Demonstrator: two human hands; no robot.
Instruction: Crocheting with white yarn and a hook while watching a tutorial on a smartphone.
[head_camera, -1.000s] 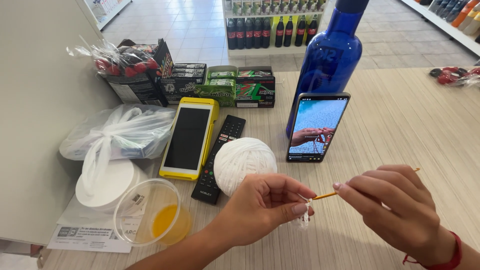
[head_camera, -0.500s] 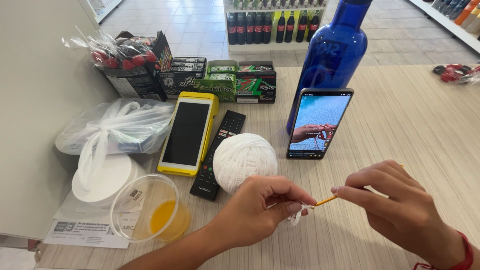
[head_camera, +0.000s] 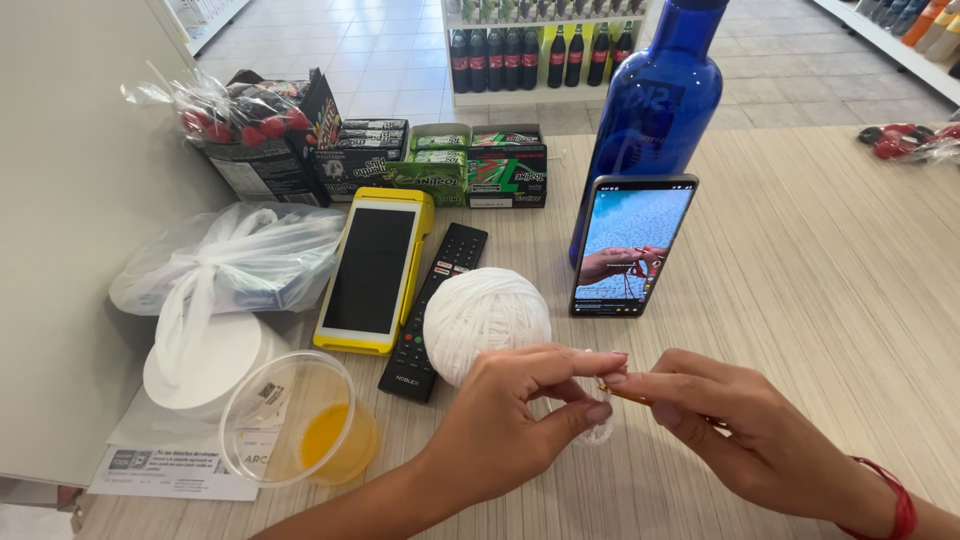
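While the left hand (head_camera: 510, 420) pinches a little bit of white crochet work (head_camera: 600, 432) between thumb and fingertips, the right hand (head_camera: 745, 435) is closed around a yellow crochet hook (head_camera: 622, 393), tip poking right into the spot where both hands meet, low over the wooden counter (head_camera: 800, 270). The white yarn ball (head_camera: 487, 322) sits just behind the left hand, touching the black remote (head_camera: 437, 300). What could go wrong, as far as one can judge: the loop looks tiny, so a small tug could slip it off the hook, and the open plastic cup of orange juice (head_camera: 300, 430) is right beside the left forearm, so an elbow bump could tip it toward the paper slip (head_camera: 170, 470) underneath. The yarn ball could also roll and drag the strand. A phone (head_camera: 632, 245) leans upright against a tall blue bottle (head_camera: 655, 110), showing hands crocheting, and a knock might topple it. As for packaging: a yellow-edged card reader (head_camera: 375, 270) lies left of the remote, a knotted clear bag (head_camera: 225, 265) sits further left over a white lidded tub (head_camera: 215, 365), and green and black gum boxes (head_camera: 470, 165) line the back edge beside a dark carton of red wrapped sweets (head_camera: 250, 125).
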